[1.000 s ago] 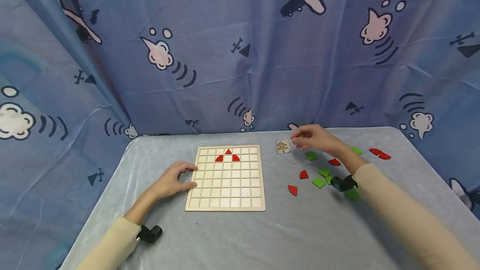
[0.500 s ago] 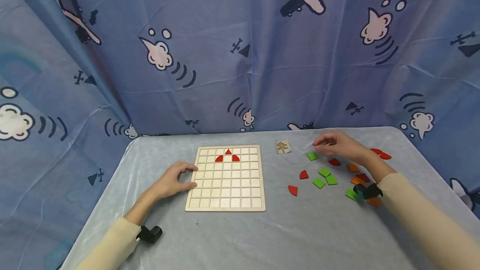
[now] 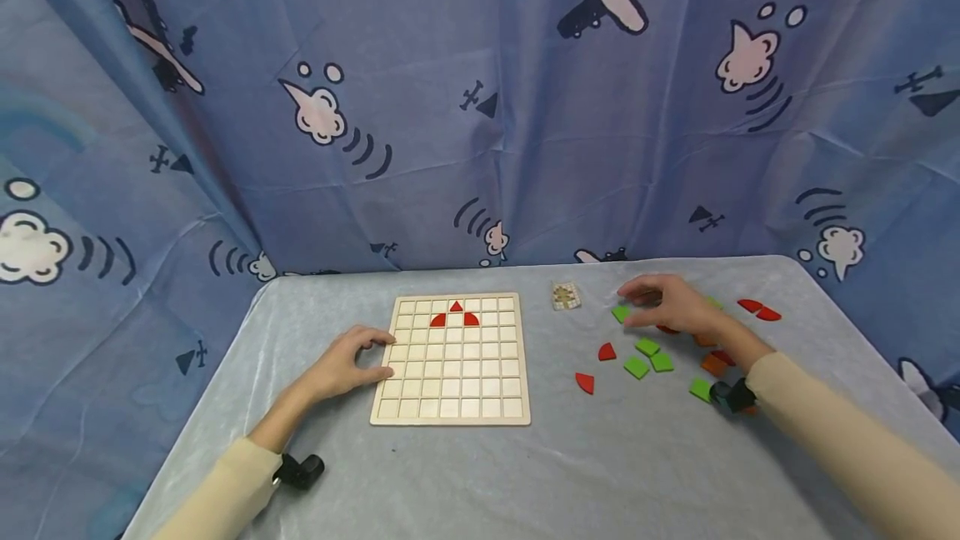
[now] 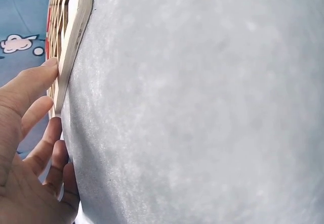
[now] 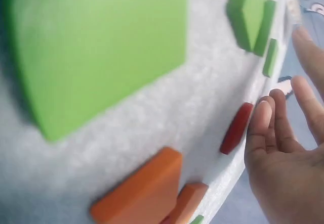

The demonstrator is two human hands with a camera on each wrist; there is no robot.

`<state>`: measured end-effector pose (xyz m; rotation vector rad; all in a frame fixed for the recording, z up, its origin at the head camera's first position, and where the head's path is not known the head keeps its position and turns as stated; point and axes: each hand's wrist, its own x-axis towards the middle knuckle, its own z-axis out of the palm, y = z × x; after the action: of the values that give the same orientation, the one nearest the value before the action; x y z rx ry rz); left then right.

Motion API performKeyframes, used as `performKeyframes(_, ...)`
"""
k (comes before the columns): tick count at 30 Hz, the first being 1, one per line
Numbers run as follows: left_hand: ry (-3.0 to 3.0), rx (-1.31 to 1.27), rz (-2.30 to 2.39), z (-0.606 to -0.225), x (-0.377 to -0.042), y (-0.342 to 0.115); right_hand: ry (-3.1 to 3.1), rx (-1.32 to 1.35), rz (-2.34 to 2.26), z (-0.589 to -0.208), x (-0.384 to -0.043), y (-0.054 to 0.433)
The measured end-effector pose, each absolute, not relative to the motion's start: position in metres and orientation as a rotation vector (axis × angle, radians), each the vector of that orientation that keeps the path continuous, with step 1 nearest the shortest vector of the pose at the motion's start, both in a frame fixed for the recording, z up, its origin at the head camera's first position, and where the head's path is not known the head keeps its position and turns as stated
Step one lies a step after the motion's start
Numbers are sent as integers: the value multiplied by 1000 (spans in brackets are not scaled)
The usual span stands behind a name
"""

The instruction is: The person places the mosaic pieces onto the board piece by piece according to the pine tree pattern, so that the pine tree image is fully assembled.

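Note:
A pale wooden grid board (image 3: 450, 373) lies flat on the table, with a red triangle (image 3: 457, 307) and two red quarter-round tiles (image 3: 471, 320) set in its upper squares. My left hand (image 3: 343, 363) rests at the board's left edge, thumb and fingertips against the rim; the left wrist view shows the thumb (image 4: 43, 77) at that edge. Over the scattered tiles at the right hovers my right hand (image 3: 667, 307), fingers loosely bent with nothing between them. A green square tile (image 3: 620, 313) lies right by its fingertips. Beneath the palm, a red tile (image 3: 666, 329) is partly hidden.
Several green tiles (image 3: 647, 347), red quarter-rounds (image 3: 585, 382) and orange tiles (image 3: 714, 365) lie loose on the grey tablecloth (image 3: 480, 482). A small patterned card (image 3: 566, 296) sits behind the board's right side. A blue printed curtain (image 3: 420, 107) hangs along the back.
My right hand has moved right, away from the small card, and come down over the loose tiles with its thumb and fingers spread apart. The left hand and board have stayed put.

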<state>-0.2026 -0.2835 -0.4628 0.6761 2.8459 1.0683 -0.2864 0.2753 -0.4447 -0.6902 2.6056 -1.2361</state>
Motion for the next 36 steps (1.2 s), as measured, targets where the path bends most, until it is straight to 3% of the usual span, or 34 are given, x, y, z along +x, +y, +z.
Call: performKeyframes(36,2857,667,1038,-463,-202,-283,2650,-720,-1107,-451,-292,264)
